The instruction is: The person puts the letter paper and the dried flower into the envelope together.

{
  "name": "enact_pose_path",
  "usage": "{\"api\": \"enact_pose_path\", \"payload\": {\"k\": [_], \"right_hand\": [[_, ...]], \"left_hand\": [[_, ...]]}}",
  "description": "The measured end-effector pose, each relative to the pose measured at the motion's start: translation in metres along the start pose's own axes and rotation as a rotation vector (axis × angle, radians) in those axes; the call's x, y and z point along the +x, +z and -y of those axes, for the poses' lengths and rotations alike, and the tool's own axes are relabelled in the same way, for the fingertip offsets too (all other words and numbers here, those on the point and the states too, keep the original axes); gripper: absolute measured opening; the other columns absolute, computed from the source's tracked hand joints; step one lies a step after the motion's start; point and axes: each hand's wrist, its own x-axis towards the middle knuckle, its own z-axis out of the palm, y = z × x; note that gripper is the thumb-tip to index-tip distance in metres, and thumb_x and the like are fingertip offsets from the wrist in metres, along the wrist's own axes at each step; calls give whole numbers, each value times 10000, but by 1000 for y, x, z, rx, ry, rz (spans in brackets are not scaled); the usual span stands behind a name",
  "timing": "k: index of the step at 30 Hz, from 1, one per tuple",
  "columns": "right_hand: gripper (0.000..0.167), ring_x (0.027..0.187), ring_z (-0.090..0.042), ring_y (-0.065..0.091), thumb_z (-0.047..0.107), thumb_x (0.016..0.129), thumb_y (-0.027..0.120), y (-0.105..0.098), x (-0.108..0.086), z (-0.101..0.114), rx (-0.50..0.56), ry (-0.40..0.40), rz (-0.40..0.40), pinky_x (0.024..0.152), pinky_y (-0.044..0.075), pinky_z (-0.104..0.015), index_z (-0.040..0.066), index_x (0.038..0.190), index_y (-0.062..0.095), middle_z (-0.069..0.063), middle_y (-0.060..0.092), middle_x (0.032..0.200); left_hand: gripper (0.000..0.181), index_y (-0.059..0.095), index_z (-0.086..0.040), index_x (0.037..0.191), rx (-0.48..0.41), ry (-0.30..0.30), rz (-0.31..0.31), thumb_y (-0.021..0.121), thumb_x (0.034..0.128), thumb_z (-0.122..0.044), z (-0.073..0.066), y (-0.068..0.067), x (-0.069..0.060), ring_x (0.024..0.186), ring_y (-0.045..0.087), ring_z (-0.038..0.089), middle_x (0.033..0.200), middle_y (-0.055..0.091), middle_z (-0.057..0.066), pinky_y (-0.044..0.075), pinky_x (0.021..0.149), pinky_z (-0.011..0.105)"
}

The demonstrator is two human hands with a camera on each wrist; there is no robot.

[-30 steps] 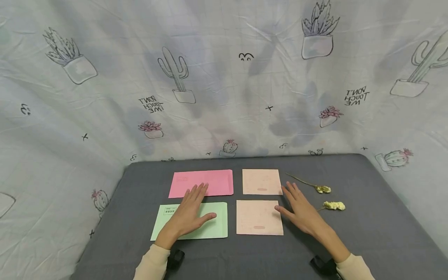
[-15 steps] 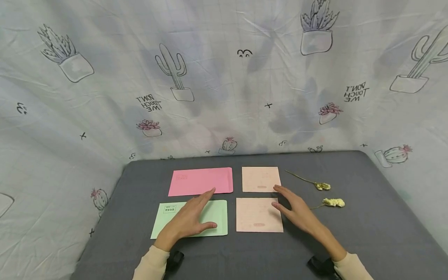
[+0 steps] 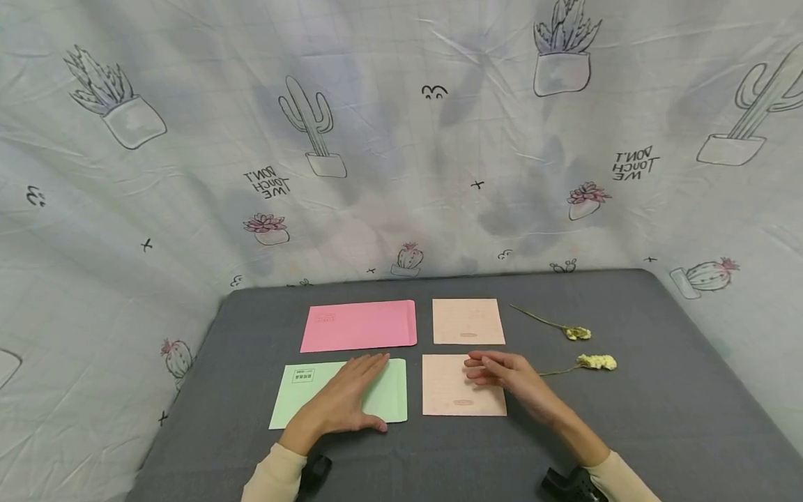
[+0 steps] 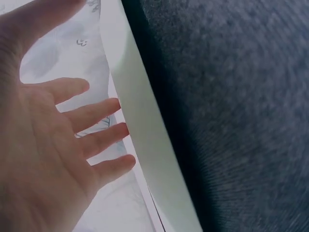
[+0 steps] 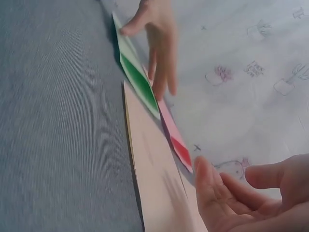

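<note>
Green envelope (image 3: 387,390) lies at left on the table (image 3: 439,460), its mouth gaping rightward. The left hand (image 3: 341,397) is over it, fingers straight, gripping nothing; whether it presses, I can't tell. Just behind sits the pink envelope (image 3: 359,325). Rightward come the near card (image 3: 444,387) and far card (image 3: 468,321); above the near one hangs the right hand (image 3: 511,376), fingers loosely bent, nothing between them. Last, two flowers (image 3: 597,362). Looks like steadying and reaching to me; taking that card would call for a fingertip under its edge.
</note>
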Motion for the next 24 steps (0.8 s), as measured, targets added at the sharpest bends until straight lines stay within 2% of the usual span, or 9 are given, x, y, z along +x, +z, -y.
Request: {"api": "enact_pose_path", "payload": {"k": [5,11,18,24], "right_hand": [[538,1137,-228,634,222,1052,457,6,3,-2,152,71,74,965,501,-354,-167,1409,354,-291,538,1339],[532,1129,-250,640,164,1043,472,17,9,-4,326,111,131,979,483,-389,-198,1403,321,-270,573,1304],[529,1175,-296,610,158,1036,480,36,18,-4,362,128,197,996,471,-409,-201,1394,332,-272,565,1312],[512,1182,-310,604,168,1037,475,53,25,-4,379,168,246,997,472,-413,-181,1394,360,-285,547,1328]], "left_hand": [[1127,291,-22,1522,25,-6,18,879,664,-455,-1,3,2,1412,293,423,1530,345,193,201,1142,596],[1127,265,-65,1542,37,-20,46,883,670,-423,-3,5,3,1428,272,398,1542,318,197,182,1138,617],[1082,273,-106,1546,57,-49,61,870,688,-386,-3,8,3,1432,266,370,1541,318,179,172,1139,619],[1029,300,-118,1538,66,-41,51,853,705,-360,-3,9,6,1414,293,363,1516,350,175,186,1131,628]]}}
